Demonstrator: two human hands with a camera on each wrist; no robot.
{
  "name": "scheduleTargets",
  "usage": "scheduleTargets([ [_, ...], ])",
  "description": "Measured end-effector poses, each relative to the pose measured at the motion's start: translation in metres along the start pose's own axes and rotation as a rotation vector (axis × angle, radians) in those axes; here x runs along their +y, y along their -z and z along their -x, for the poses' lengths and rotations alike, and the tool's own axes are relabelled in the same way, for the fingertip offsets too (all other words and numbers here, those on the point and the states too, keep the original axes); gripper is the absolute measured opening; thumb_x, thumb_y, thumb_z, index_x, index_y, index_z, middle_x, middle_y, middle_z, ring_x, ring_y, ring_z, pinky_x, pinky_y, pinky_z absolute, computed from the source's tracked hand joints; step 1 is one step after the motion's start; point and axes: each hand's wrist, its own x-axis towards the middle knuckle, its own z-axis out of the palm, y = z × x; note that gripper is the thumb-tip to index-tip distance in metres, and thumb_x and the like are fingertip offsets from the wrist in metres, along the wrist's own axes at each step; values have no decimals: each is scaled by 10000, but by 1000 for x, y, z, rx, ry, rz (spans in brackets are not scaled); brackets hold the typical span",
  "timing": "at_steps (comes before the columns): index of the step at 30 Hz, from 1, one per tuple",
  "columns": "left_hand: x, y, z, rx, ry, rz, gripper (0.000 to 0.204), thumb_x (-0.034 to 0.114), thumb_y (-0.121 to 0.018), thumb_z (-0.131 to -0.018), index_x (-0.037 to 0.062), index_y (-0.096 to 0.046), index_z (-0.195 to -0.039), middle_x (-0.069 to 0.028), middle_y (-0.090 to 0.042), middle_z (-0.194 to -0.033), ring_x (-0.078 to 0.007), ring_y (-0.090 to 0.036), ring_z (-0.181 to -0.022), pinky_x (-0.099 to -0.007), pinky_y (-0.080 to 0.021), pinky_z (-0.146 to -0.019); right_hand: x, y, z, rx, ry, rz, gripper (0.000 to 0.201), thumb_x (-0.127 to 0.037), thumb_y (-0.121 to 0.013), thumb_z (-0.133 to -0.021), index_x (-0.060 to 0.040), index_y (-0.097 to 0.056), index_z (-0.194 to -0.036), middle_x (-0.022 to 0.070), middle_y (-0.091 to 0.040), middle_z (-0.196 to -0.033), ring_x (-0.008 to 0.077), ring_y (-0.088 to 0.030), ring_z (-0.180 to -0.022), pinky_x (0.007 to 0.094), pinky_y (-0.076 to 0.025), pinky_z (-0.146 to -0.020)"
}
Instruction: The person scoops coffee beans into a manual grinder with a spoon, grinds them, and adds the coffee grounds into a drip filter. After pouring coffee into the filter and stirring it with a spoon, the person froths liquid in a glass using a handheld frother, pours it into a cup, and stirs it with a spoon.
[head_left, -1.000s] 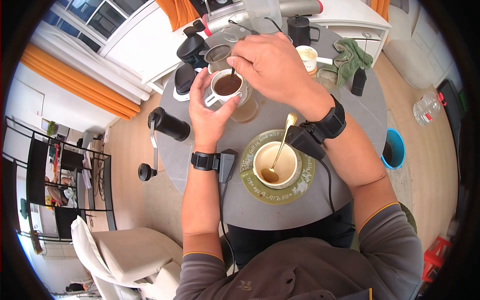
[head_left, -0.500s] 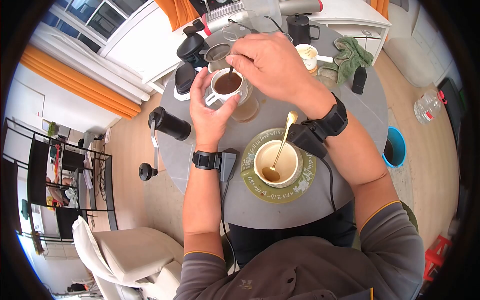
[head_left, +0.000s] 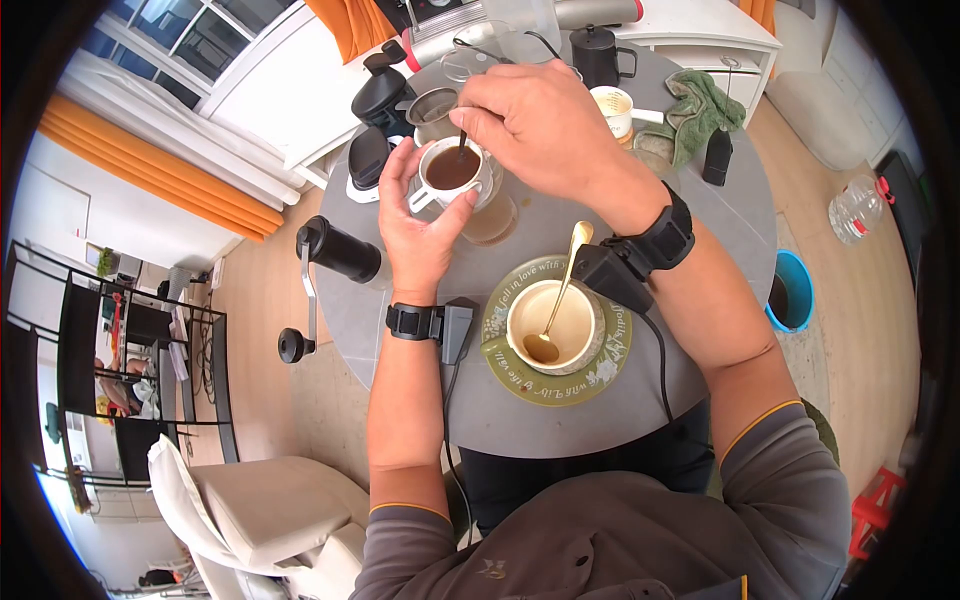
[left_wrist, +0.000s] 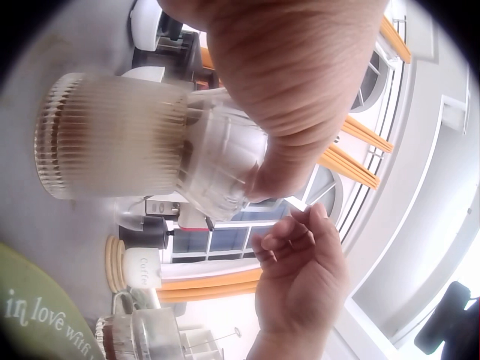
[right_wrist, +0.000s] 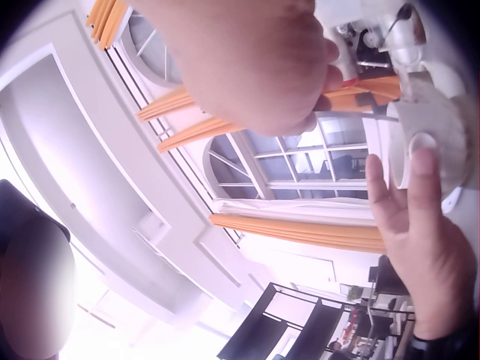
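Brown liquid fills a white coffee dripper (head_left: 431, 185) with a handle, which stands over a ribbed glass (left_wrist: 112, 135). My left hand (head_left: 422, 235) holds the dripper from the side, thumb and fingers around its wall. Above it, my right hand (head_left: 545, 125) pinches a thin dark stirring stick (head_left: 462, 146) whose lower end dips into the liquid. Nearer to me, a cream cup (head_left: 590, 325) rests on a green lettered plate (head_left: 500, 372), a gold spoon (head_left: 568, 270) leaning in it over a little brown liquid.
At the left lies a black hand grinder (head_left: 345, 250) with its crank over the table edge. A metal cup (head_left: 434, 108), a black pitcher (head_left: 598, 62), a white measuring cup (head_left: 615, 118) and a green cloth (head_left: 708, 115) stand farther back. A blue bucket (head_left: 797, 290) is on the floor.
The stirring stick has shifted slightly within the liquid as the right hand moves a little. The left hand keeps its hold on the dripper.
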Motion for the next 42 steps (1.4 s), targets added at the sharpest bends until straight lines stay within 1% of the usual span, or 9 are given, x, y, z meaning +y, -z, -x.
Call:
scheduleTargets([
  [6, -3, 0, 0, 2, -2, 7, 865, 106, -879, -745, -18, -435, -1477, -169, -615, -1358, -252, -580, -1273, -385, -423, -1118, 2, 0, 1, -104, -19, -14, 240, -250, -641, -951, -44, -672, -831, 116, -628, -737, 328, -630, -737, 447, -477, -668],
  [10, -5, 1, 1, -3, -19, -19, 859, 118, -877, -751, -16, -441, -1478, -167, -605, -1367, -257, -571, -1279, -391, -420, -1122, -1, 0, 1, -86, -78, -141, 241, -246, -638, -949, -42, -666, -822, 116, -625, -734, 334, -626, -724, 449, -478, -667],
  [15, -7, 2, 1, 0, -39, -51, 868, 144, -879, -750, 1, -443, -1487, -159, -596, -1350, -262, -559, -1284, -398, -409, -1131, 2, -3, 2, -10, 34, 24, 227, -245, -645, -943, -43, -679, -845, 124, -631, -742, 335, -627, -708, 444, -482, -660],
  [18, -7, 2, 1, 5, -50, -90, 875, 162, -880, -743, 17, -449, -1490, -159, -594, -1338, -268, -553, -1278, -403, -405, -1129, 2, -1, 2, -106, 5, 20, 216, -242, -646, -943, -47, -687, -858, 121, -637, -753, 326, -635, -720, 438, -484, -660],
  [24, -5, 2, 1, 13, -68, -136, 880, 181, -875, -720, 25, -463, -1481, -158, -593, -1334, -277, -552, -1246, -413, -408, -1111, -1, -1, 0, -76, -29, -128, 212, -242, -643, -945, -55, -690, -856, 107, -644, -759, 316, -644, -730, 435, -485, -662],
  [30, -7, 2, 1, 23, -73, -139, 863, 175, -867, -717, 19, -472, -1469, -150, -603, -1312, -277, -554, -1238, -411, -413, -1105, 1, -4, 2, -23, 38, 44, 234, -242, -641, -947, -50, -657, -814, 94, -638, -747, 318, -637, -734, 440, -478, -668],
  [37, -6, 2, 1, 22, -57, -136, 857, 172, -866, -713, 18, -478, -1462, -150, -606, -1312, -275, -554, -1237, -408, -418, -1099, -3, 1, 1, -89, 5, -21, 242, -230, -638, -945, -32, -652, -806, 106, -634, -740, 325, -631, -722, 438, -474, -657],
  [39, -5, 2, 1, 22, -56, -139, 856, 172, -865, -713, 19, -479, -1462, -149, -606, -1313, -274, -553, -1236, -408, -417, -1099, -8, 5, 0, -181, -128, -117, 257, -252, -566, -952, -54, -674, -828, 83, -694, -852, 320, -662, -872, 472, -441, -819],
  [42, -4, 2, 1, 24, -59, -148, 853, 172, -864, -713, 19, -482, -1460, -146, -608, -1313, -272, -553, -1234, -407, -417, -1100, -8, 5, -1, -150, -124, -162, 249, -252, -570, -949, -59, -675, -831, 77, -695, -855, 313, -662, -869, 469, -439, -808],
])
